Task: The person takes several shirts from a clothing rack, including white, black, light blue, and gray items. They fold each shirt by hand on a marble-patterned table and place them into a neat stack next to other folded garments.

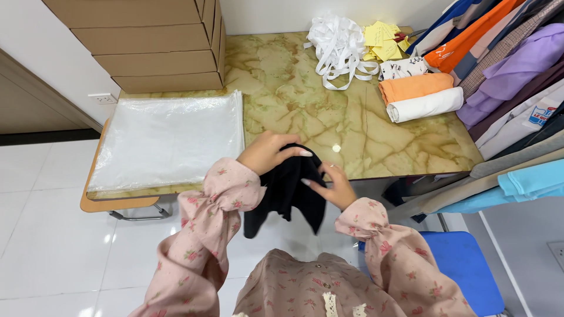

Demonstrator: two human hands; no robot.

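Head view: both hands, left (267, 154) and right (336, 186), grip a black garment (288, 191), its shape seemingly lost in folds.

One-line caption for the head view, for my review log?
Both hands, left and right, hold a black garment at the edge of a marbled table beside a stack of plastic bags.
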